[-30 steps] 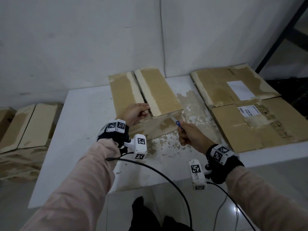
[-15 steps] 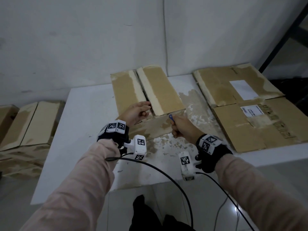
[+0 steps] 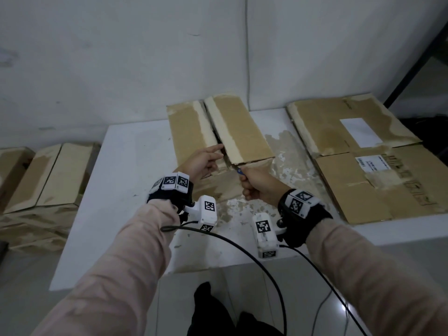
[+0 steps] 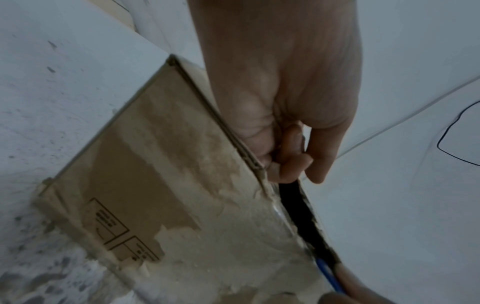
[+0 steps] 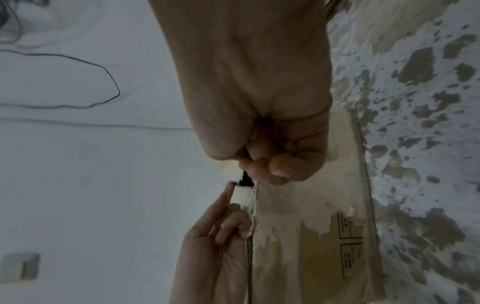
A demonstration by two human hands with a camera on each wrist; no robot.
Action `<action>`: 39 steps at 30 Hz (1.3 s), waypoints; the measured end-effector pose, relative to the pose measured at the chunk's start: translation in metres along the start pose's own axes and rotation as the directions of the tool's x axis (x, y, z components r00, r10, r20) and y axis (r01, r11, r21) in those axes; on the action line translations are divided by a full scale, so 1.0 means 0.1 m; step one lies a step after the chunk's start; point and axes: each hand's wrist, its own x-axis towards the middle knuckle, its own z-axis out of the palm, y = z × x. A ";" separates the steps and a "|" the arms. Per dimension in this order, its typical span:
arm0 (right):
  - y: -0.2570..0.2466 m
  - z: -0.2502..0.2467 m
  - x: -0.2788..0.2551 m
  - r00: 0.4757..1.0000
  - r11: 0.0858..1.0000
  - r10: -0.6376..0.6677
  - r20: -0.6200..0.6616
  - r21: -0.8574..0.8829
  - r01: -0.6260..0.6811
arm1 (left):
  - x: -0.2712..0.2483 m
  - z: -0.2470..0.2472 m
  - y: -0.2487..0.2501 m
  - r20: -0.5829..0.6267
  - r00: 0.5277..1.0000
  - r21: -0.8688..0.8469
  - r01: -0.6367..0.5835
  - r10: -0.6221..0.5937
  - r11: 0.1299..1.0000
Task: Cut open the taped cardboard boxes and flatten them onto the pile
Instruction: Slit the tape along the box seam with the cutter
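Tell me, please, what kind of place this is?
Probably a plain storeroom or packing area: a worn white table against a bare white wall, flattened cardboard piled on it, and more taped boxes stacked on the floor beside it.

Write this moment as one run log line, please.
left hand: holds box flap | right hand: grips blue cutter at seam | flattened pile: right

Left wrist view. The left hand (image 4: 283, 98) reaches down along the upper edge of a brown cardboard box (image 4: 155, 164) with torn, whitish peeled patches and printed handling symbols, its curled fingers (image 4: 291, 166) hooked at the flap's edge beside a dark open slit (image 4: 301, 218). At the slit's lower end lies a thin blue tool (image 4: 327, 275), touched by another fingertip (image 4: 345, 275). The box rests on a scuffed white table (image 4: 39, 102).
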 end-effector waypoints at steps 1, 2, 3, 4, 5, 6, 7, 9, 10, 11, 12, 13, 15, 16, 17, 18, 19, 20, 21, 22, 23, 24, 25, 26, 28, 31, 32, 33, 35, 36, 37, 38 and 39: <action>-0.03 0.02 0.01 1.000 1.000 -0.003 -0.003 -0.013 0.003 | -0.01 0.01 0.00 0.000 1.000 0.006 -0.005 0.005 1.000; -0.05 0.04 0.01 1.000 0.999 -0.009 -0.007 -0.031 0.009 | -0.01 0.01 0.00 -0.001 1.000 0.004 -0.010 0.010 1.000; -0.07 0.06 0.01 1.000 0.999 -0.013 -0.008 -0.053 0.013 | -0.02 0.01 0.00 -0.008 1.000 0.000 -0.015 0.015 1.000; -0.09 0.06 -0.01 1.000 0.997 -0.014 -0.006 -0.077 0.013 | -0.01 0.01 0.00 -0.021 1.000 -0.002 -0.021 0.021 1.000; -0.10 0.04 -0.03 1.000 0.994 -0.010 -0.008 -0.107 0.009 | -0.01 0.01 0.01 -0.040 0.999 0.020 -0.030 0.031 0.999; -0.12 0.00 -0.07 1.000 0.989 -0.007 -0.021 -0.149 0.004 | -0.02 0.02 0.02 -0.059 0.997 0.069 -0.046 0.050 0.997; -0.13 -0.07 -0.10 0.999 0.977 -0.021 -0.048 -0.215 0.010 | -0.05 0.02 0.02 -0.072 0.994 0.139 -0.073 0.083 0.988; -0.16 -0.27 -0.16 0.989 0.895 -0.125 -0.082 -0.440 0.077 | -0.09 0.01 0.00 -0.077 0.977 0.283 -0.168 0.197 0.944; -0.19 -0.39 -0.20 0.979 0.814 -0.197 -0.061 -0.566 0.129 | -0.11 -0.01 -0.03 -0.063 0.961 0.360 -0.231 0.270 0.904; -0.24 -0.50 -0.24 0.965 0.727 -0.260 -0.034 -0.665 0.172 | -0.15 -0.03 -0.05 -0.034 0.939 0.449 -0.292 0.343 0.845; -0.29 -0.60 -0.26 0.953 0.655 -0.303 -0.012 -0.729 0.199 | -0.17 -0.05 -0.09 0.005 0.913 0.541 -0.345 0.407 0.767; -0.35 -0.68 -0.27 0.942 0.595 -0.336 0.007 -0.773 0.218 | -0.20 -0.07 -0.14 0.054 0.887 0.620 -0.390 0.459 0.681; -0.46 -0.74 -0.18 0.902 0.477 -0.432 0.032 -0.840 0.258 | -0.23 -0.11 -0.28 0.161 0.821 0.698 -0.488 0.548 0.525; -0.51 -0.74 -0.10 0.869 0.417 -0.492 0.046 -0.864 0.282 | -0.23 -0.12 -0.36 0.214 0.778 0.723 -0.533 0.591 0.440; -0.53 -0.71 0.01 0.841 0.369 -0.537 0.067 -0.878 0.305 | -0.24 -0.14 -0.44 0.269 0.734 0.760 -0.559 0.624 0.331; -0.55 -0.67 0.12 0.824 0.334 -0.559 0.092 -0.885 0.325 | -0.23 -0.16 -0.52 0.324 0.695 0.800 -0.563 0.641 0.206; -0.54 -0.63 0.23 0.820 0.306 -0.560 0.123 -0.888 0.342 | -0.23 -0.19 -0.57 0.376 0.663 0.825 -0.558 0.648 0.092; -0.52 -0.59 0.34 0.830 0.282 -0.535 0.156 -0.893 0.350 | -0.23 -0.22 -0.60 0.415 0.641 0.838 -0.546 0.645 0.003; -0.49 -0.56 0.42 0.848 0.244 -0.495 0.188 -0.907 0.344 | -0.23 -0.26 -0.60 0.447 0.628 0.842 -0.536 0.636 -0.062; -0.46 -0.53 0.48 0.862 0.202 -0.464 0.204 -0.923 0.327 | -0.24 -0.29 -0.58 0.474 0.620 0.838 -0.535 0.626 -0.104; -0.42 -0.51 0.52 0.865 0.160 -0.455 0.211 -0.936 0.313 | -0.24 -0.33 -0.57 0.493 0.616 0.831 -0.541 0.614 -0.125; -0.39 -0.49 0.54 0.857 0.121 -0.468 0.213 -0.946 0.301 | -0.23 -0.37 -0.55 0.502 0.622 0.827 -0.549 0.600 -0.123; -0.35 -0.47 0.54 0.843 0.079 -0.493 0.216 -0.954 0.291 | -0.23 -0.42 -0.52 0.500 0.636 0.826 -0.554 0.588 -0.103; -0.31 -0.45 0.55 0.828 0.041 -0.516 0.221 -0.959 0.281 | -0.22 -0.47 -0.50 0.487 0.653 0.832 -0.550 0.579 -0.079; -0.24 -0.42 0.51 0.790 -0.018 -0.565 0.239 -0.960 0.278 | -0.19 -0.60 -0.45 0.440 0.693 0.860 -0.509 0.571 -0.045; -0.22 -0.32 0.31 0.735 -0.091 -0.620 0.273 -0.956 0.278 | -0.14 -0.76 -0.36 0.341 0.748 0.925 -0.376 0.570 -0.059; -0.22 -0.26 0.22 0.730 -0.141 -0.616 0.295 -0.953 0.266 | -0.13 -0.79 -0.31 0.295 0.775 0.949 -0.304 0.559 -0.079; -0.22 -0.19 0.14 0.731 -0.195 -0.602 0.320 -0.947 0.255 | -0.10 -0.81 -0.26 0.255 0.805 0.967 -0.228 0.536 -0.116; -0.21 -0.09 0.01 0.735 -0.254 -0.559 0.383 -0.923 0.288 | -0.07 -0.78 -0.12 0.185 0.875 0.975 -0.106 0.448 -0.196; -0.21 -0.08 -0.03 0.739 -0.237 -0.534 0.410 -0.912 0.335 | -0.06 -0.74 -0.04 0.154 0.906 0.977 -0.081 0.394 -0.196; -0.22 -0.10 -0.07 0.747 -0.183 -0.513 0.423 -0.904 0.386 | -0.06 -0.69 0.02 0.137 0.924 0.981 -0.078 0.356 -0.175; -0.25 -0.15 -0.08 0.755 -0.090 -0.509 0.414 -0.898 0.431 | -0.08 -0.63 0.07 0.145 0.922 0.984 -0.097 0.359 -0.148; -0.30 -0.21 -0.08 0.759 0.030 -0.532 0.375 -0.888 0.459 | -0.10 -0.55 0.09 0.162 0.909 0.985 -0.128 0.384 -0.114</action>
